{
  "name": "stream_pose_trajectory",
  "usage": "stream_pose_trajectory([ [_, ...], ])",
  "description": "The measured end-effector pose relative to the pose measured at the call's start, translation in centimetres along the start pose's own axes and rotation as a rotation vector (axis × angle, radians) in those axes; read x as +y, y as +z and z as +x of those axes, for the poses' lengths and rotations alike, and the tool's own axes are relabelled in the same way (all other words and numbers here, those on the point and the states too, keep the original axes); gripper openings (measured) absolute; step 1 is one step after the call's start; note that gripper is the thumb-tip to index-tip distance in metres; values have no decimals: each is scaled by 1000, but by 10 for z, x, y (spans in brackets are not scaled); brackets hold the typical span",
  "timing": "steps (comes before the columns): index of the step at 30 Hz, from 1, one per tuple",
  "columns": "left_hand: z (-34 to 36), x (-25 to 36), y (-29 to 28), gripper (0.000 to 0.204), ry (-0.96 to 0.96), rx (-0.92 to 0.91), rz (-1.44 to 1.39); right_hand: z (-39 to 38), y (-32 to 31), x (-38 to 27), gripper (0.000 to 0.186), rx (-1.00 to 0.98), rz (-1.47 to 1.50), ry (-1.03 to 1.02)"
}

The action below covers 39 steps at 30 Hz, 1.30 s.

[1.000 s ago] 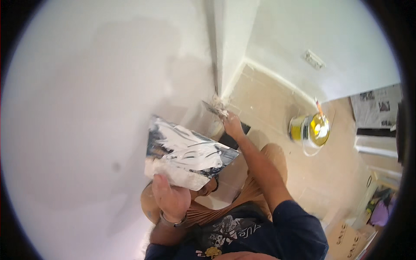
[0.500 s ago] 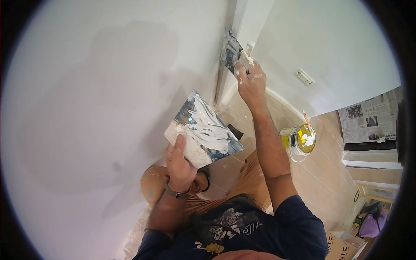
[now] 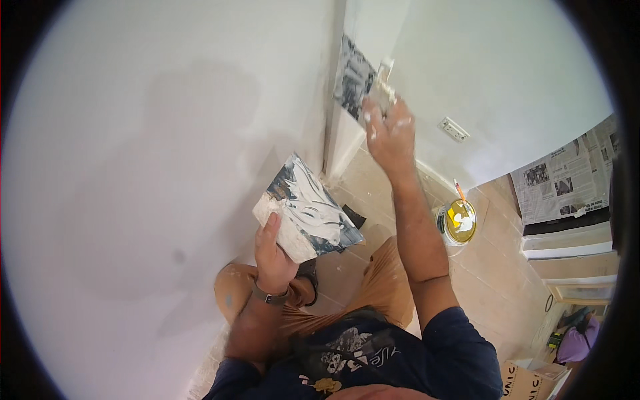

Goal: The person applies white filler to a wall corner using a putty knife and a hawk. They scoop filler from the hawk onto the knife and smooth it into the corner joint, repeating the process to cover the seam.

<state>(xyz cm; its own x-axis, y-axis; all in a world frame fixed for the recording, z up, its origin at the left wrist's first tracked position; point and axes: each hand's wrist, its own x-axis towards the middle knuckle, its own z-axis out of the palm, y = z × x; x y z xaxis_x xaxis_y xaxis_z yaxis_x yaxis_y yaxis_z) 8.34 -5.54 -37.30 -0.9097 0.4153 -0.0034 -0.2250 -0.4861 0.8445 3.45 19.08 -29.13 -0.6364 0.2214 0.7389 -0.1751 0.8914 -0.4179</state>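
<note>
My left hand (image 3: 275, 257) is closed around the pale, crusted edge of a wide putty knife (image 3: 310, 210), thumb on top. Thick white putty is spread over its dark metal blade, which is tilted in front of the left wall. Farther up, my right hand (image 3: 392, 137) grips a second putty knife (image 3: 355, 77) by its putty-smeared handle. Its broad blade, streaked grey and white, lies at the narrow white strip beside the wall corner; whether it is pressed flat there I cannot tell. White putty smears cover the right fingers.
A white wall (image 3: 133, 167) rises close on the left, another (image 3: 507, 87) with a socket plate (image 3: 454, 129) on the right. On the tiled floor stands a putty bucket (image 3: 459, 223) with a brush-like orange handle. Newspaper (image 3: 567, 177) and a cardboard box (image 3: 533, 380) are at right.
My right hand has shifted slightly, its putty knife now farther up and left with the blade turned flatter to view. The left putty knife has moved a little down and left.
</note>
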Motion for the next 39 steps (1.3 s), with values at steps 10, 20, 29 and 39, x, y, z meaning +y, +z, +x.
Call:
stream_pose_trajectory([
  [10, 6, 18, 16, 46, -147, -12, -396, 70, -3, -38, 22, 37, 91, 205],
  [20, 7, 24, 16, 45, -172, -34, -342, 66, -17, -47, 9, 12, 334, 223],
  [29, 6, 14, 9, 45, -149, -43, -335, 131, -21, -66, 14, 186, 87, -6],
  [39, 8, 12, 11, 43, -44, 270, -142, -42, -64, 1, 19, -113, 68, 61],
])
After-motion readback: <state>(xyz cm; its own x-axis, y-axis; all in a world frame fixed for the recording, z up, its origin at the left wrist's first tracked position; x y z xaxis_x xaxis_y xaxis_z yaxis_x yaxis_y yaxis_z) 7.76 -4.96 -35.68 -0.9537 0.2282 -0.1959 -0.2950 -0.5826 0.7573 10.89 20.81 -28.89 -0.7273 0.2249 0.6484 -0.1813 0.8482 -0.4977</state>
